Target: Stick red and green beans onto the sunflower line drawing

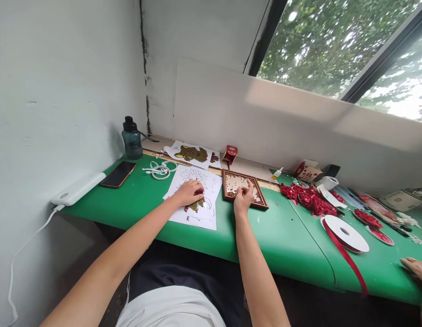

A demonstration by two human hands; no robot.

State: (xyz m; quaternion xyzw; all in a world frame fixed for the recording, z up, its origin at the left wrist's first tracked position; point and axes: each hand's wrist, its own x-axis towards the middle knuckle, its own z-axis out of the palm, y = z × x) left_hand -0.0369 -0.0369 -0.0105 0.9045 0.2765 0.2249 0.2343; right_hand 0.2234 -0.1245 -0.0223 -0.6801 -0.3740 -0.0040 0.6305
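Note:
My left hand (191, 192) rests on a white sheet with a line drawing (208, 221), fingers stretched out over a patch of dark red and green beans (196, 205). The fingers partly cover the patch, whose beans lie within the drawn outlines. My right hand (243, 198) is over a brown-framed shallow tray (261, 199) scattered with small dark red beans (257, 196). Its fingers are curled, with thumb and fingertips close together; anything between them is too small to make out.
A bean picture (192, 154) lies behind the sheet. To the left are a coiled white cable (159, 170), phone (118, 174), power strip (78, 188) and bottle (132, 141). Rightward are a glue bottle (277, 173), red ribbon pieces (313, 200), a ribbon spool (347, 234) and another person's hand (417, 268).

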